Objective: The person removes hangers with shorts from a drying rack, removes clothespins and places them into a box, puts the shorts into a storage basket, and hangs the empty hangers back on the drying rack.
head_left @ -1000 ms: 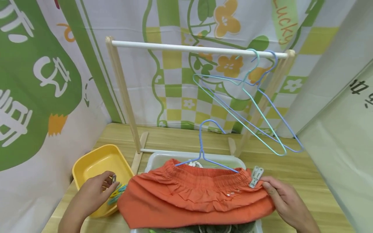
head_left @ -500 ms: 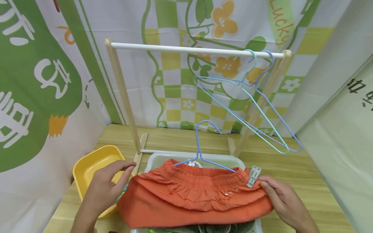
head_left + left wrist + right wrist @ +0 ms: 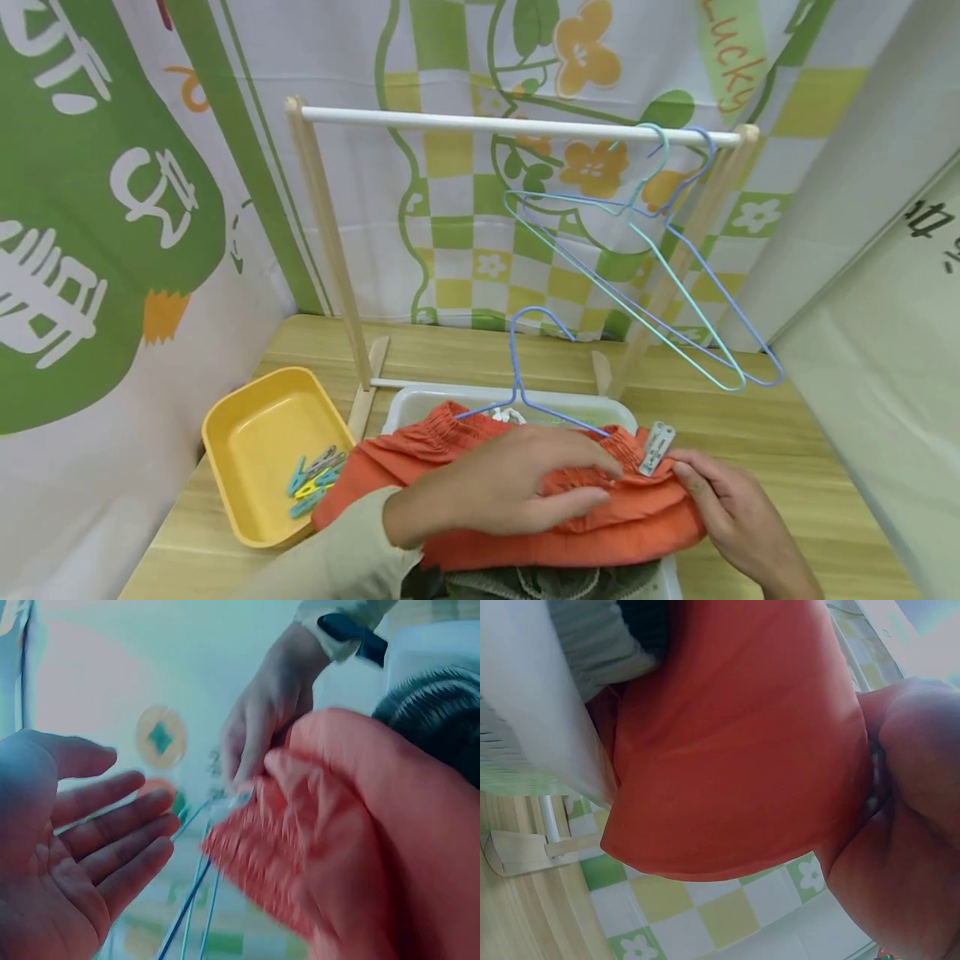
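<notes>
An orange garment (image 3: 570,546) with a gathered elastic waistband lies across a white basket, a blue hanger (image 3: 517,375) standing in its waist. Near the right end of the waistband, a grey clothespin (image 3: 657,448) is clipped on. My right hand (image 3: 738,517) pinches the cloth beside that clothespin; its grip also shows at the edge of the right wrist view. My left hand (image 3: 517,483) reaches across the front of the garment, fingers extended. In the left wrist view, the left palm (image 3: 82,847) holds nothing, apart from the orange cloth (image 3: 322,847).
A yellow bin (image 3: 258,433) with several loose clothespins (image 3: 315,482) stands at left. Dark clothing (image 3: 555,582) sits in the basket (image 3: 420,400) below the garment. Behind rises a wooden rack with a white rail (image 3: 480,123), bearing a green hanger (image 3: 678,287) and a blue one (image 3: 731,304).
My left hand has left the yellow bin and swung right, over the garment. A grey clip showed at its fingers a second ago; now the palm is bare. The right hand stays put.
</notes>
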Tool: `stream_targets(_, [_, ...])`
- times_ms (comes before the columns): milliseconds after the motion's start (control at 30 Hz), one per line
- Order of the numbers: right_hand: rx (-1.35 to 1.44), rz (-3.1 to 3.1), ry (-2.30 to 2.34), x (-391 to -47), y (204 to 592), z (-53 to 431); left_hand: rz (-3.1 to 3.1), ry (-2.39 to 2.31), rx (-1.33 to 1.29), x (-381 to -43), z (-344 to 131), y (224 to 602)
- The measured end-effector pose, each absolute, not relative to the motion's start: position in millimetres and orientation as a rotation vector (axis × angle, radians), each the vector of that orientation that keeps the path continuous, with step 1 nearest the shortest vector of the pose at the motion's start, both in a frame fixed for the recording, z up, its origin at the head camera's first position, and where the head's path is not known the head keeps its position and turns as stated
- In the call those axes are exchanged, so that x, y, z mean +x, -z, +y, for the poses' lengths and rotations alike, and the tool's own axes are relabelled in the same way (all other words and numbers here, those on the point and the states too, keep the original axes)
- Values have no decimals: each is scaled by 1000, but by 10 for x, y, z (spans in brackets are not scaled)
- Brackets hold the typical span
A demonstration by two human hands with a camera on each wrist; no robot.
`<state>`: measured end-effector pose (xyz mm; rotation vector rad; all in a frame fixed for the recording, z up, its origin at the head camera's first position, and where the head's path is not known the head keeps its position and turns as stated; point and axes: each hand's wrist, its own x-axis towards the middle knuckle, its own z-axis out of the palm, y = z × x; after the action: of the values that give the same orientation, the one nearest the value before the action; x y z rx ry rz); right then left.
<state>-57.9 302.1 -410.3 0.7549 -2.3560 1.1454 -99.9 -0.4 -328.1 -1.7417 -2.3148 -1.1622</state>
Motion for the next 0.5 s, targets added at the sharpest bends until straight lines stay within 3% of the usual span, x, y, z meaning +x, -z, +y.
stream_targets(167, [746,-2414,-1085,-571,4073,3035,-2499,927,-1764,-1126,411,3206])
stream_targets(500, [795,-2378,-1066,-607,4095,3034,-2792,618,-1510,-1345,849,3306])
